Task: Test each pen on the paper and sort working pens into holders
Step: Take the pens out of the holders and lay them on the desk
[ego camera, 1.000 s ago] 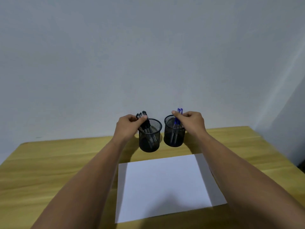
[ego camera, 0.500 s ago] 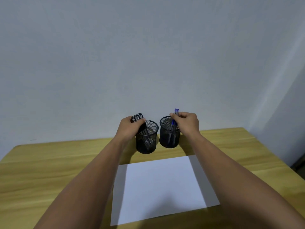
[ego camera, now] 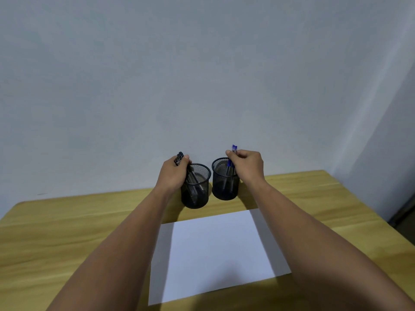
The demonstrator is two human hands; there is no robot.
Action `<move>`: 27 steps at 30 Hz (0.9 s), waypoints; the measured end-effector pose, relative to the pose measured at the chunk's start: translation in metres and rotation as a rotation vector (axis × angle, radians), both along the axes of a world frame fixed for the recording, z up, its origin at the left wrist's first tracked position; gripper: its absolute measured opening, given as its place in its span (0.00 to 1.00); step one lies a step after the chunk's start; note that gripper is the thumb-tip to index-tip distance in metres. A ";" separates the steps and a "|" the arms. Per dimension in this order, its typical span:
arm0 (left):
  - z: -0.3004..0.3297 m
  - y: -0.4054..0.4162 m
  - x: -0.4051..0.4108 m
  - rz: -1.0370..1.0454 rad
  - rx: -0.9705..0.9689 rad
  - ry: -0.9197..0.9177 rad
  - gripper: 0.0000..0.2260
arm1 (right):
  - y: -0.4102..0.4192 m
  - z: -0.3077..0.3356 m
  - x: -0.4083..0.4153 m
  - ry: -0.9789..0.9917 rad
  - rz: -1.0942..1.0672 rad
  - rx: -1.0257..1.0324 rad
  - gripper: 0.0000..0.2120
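Your left hand [ego camera: 174,173] is curled round a bunch of black pens [ego camera: 179,158] at their upper ends. Their lower ends stand inside the left holder [ego camera: 195,187]. The grip is clamped on the bunch, with the thumb across the caps.

Your right hand [ego camera: 247,164] pinches the blue pens [ego camera: 233,151] between thumb and fingers, just below their caps. Their barrels run down into the right holder [ego camera: 225,179]. This grip is also clamped on its pens.

Note the axis of each bunch. The black pens lean: caps up and to the left, tips down and to the right, inside the mesh. The blue pens stand nearly upright. Each hand sits at the outer side of its own holder, at rim height or just above it.

The two holders stand close together at the far side of the desk [ego camera: 67,232], not quite touching. The paper [ego camera: 215,250] lies on the desk between your forearms, nearer to you than both holders. It bears no visible marks, so testing appears not yet begun.

To clear the rim, lift each bunch along its own axis: the black pens up and leftward, the blue pens straight up. Then bring the tips back toward you to reach the paper. Both hands lie equally near it.
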State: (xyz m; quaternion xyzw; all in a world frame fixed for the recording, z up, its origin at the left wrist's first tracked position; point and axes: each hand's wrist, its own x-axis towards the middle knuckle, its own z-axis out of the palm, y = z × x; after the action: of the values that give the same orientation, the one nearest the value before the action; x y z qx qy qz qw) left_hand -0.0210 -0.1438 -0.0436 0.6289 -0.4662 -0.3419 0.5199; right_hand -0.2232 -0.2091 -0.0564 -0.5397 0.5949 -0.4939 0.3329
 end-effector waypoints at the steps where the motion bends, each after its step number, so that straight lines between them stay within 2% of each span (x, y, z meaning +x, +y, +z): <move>1: 0.001 0.001 -0.001 0.008 -0.008 0.005 0.16 | 0.002 0.002 0.000 0.005 -0.008 -0.003 0.19; 5: 0.006 0.001 -0.003 0.007 -0.060 0.064 0.17 | 0.009 0.016 0.001 0.037 -0.052 -0.015 0.21; 7: 0.010 0.002 -0.006 0.011 -0.097 0.118 0.16 | 0.012 0.025 0.001 0.042 -0.061 -0.043 0.20; 11: 0.028 0.010 -0.010 0.047 -0.178 0.098 0.15 | 0.027 0.049 0.001 0.037 -0.058 -0.126 0.15; 17: 0.088 0.044 -0.009 0.063 -0.280 0.155 0.16 | 0.066 0.110 0.003 0.064 -0.036 -0.223 0.12; 19: 0.112 0.064 -0.005 0.053 -0.294 0.163 0.16 | 0.081 0.131 0.009 0.028 -0.002 -0.224 0.17; 22: 0.140 0.099 0.007 0.003 -0.219 0.147 0.16 | 0.109 0.156 0.022 -0.084 0.102 -0.239 0.18; 24: 0.151 0.126 0.017 -0.062 -0.115 0.118 0.16 | 0.131 0.164 0.034 -0.143 0.206 -0.228 0.14; 27: 0.150 0.166 0.034 -0.124 0.025 0.038 0.16 | 0.164 0.158 0.057 -0.199 0.367 -0.104 0.09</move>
State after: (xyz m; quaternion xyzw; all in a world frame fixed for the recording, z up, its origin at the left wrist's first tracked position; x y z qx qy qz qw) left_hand 0.0134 0.0219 0.1065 0.5986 -0.4902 -0.3910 0.4985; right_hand -0.1666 -0.0454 0.1021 -0.6042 0.4245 -0.5057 0.4461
